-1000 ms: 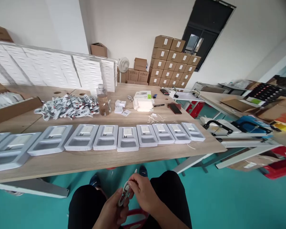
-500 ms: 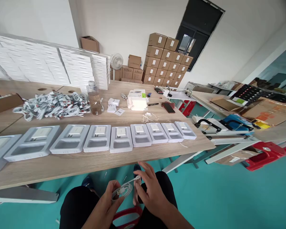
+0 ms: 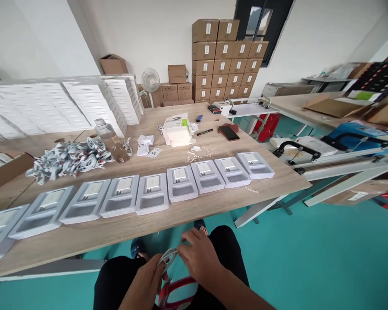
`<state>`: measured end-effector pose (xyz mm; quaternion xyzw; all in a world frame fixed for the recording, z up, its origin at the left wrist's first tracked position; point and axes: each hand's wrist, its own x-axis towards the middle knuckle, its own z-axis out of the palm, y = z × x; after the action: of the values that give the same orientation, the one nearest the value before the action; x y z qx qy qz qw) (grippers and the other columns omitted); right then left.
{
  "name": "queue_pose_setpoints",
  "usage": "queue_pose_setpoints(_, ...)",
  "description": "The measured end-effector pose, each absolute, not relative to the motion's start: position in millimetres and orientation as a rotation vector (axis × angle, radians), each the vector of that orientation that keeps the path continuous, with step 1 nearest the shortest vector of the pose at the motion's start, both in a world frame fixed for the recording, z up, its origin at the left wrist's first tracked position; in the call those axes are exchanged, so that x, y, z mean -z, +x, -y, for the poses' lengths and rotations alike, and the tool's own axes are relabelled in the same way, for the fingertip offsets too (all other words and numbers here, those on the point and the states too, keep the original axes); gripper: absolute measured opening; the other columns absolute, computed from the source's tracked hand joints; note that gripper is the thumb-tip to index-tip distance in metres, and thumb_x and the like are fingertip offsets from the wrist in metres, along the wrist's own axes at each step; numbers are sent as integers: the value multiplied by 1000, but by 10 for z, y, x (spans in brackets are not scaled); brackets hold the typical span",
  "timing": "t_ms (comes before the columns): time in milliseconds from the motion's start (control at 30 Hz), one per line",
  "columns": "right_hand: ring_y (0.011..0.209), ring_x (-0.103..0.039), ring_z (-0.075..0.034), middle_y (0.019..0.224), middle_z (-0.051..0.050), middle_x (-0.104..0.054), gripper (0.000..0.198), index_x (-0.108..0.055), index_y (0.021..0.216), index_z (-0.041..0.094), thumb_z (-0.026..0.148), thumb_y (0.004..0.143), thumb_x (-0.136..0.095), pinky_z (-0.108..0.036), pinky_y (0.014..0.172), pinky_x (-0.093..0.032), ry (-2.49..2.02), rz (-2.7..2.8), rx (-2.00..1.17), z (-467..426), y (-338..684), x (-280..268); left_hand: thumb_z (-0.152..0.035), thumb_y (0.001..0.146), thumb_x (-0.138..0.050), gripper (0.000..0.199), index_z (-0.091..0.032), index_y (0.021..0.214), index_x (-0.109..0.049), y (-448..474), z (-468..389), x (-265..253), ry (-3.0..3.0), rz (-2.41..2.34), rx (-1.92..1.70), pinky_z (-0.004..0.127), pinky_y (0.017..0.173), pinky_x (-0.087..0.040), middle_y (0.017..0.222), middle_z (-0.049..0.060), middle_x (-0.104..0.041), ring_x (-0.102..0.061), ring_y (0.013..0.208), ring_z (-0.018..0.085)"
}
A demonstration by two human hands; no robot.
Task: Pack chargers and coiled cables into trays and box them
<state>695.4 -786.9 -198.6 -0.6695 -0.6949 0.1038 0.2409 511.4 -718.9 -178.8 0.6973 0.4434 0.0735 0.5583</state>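
Observation:
Above my lap, a coiled white charging cable (image 3: 168,257) spans the gap between my two hands. My left hand (image 3: 148,275) is closed around one side of the coil. With fingers bent, my right hand (image 3: 198,255) pinches the coil's other side; its fingertips are partly hidden. Beyond them, along the table's front edge, runs a row of grey moulded trays (image 3: 152,206). Each tray that shows fully holds a white plug adapter (image 3: 153,183) in its upper recess, and its lower recess is bare.
A heap of white cables (image 3: 71,159) lies at the left, beside a water bottle (image 3: 111,140). White boxes (image 3: 29,110) are stacked behind. Farther right are paper cards (image 3: 145,144), a phone (image 3: 228,132) and a marker (image 3: 204,131). The wooden table (image 3: 93,239) ends close before my knees.
My right hand has turned over and come closer to my left, onto the coil. The connector end it held out is now hidden. The view has tilted and shifted.

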Motion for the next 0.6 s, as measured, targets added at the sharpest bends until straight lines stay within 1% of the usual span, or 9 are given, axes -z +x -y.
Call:
queue_pose_setpoints(67,79,-59,-21,85,-7,-66,20,-64,71,18,19,88,-52,-31,66,-37,-1932,1858,-370,7847,6990,1997,-47,93,-46,35,-23,72,-58,5202,7191,1782,1717,-1106,-196,27,60,-35,59,-1,-54,-50,59,18)
queue_pose_setpoints(167,65,-59,-16,71,-2,-65,14,-63,76,20,22,88,-55,-26,57,-34,-1905,1605,-751,7792,7051,2006,-44,93,-46,29,-23,80,-61,5317,7207,1815,1708,-1149,-192,28,62,-35,62,1,-57,-50,61,20)
queue_pose_setpoints(233,63,-61,-14,67,2,-65,11,-61,80,21,24,89,-55,-24,57,-36,-1769,1402,-978,7747,7085,2023,-41,91,-49,24,-23,84,-62,5367,7224,1865,1680,-1160,-193,29,62,-36,66,2,-59,-50,61,20)
queue_pose_setpoints(300,60,-61,-12,64,3,-64,12,-58,79,21,24,90,-53,-22,59,-40,-1620,1238,-1139,7706,7101,2055,-40,88,-54,20,-23,89,-63,5400,7248,1928,1624,-1179,-206,29,61,-36,67,2,-61,-50,60,19)
queue_pose_setpoints(367,55,-61,-12,65,3,-63,13,-56,81,20,27,91,-50,-22,58,-43,-1498,1105,-1258,7676,7099,2100,-43,85,-56,24,-22,96,-63,5428,7280,1993,1540,-1209,-237,28,58,-37,67,0,-59,-50,59,19)
queue_pose_setpoints(433,53,-62,-12,67,3,-64,13,-54,84,20,29,91,-49,-23,56,-45,-1404,983,-1372,7666,7084,2154,-48,85,-54,31,-21,99,-63,5458,7319,2052,1443,-1231,-279,28,55,-36,64,-2,-56,-48,57,17)
queue_pose_setpoints(533,51,-64,-15,68,1,-65,14,-52,86,19,32,90,-49,-24,50,-45,-1312,788,-1545,7694,7051,2219,-54,83,-55,38,-19,94,-65,5491,7379,2125,1282,-1246,-333,25,51,-36,60,-3,-51,-45,53,14)
queue_pose_setpoints(600,51,-63,-16,67,0,-65,16,-54,86,19,34,90,-50,-25,49,-45,-1331,768,-1544,7734,7026,2228,-56,79,-59,42,-18,94,-67,5481,7407,2163,1169,-1270,-355,25,50,-38,63,-2,-54,-48,53,13)
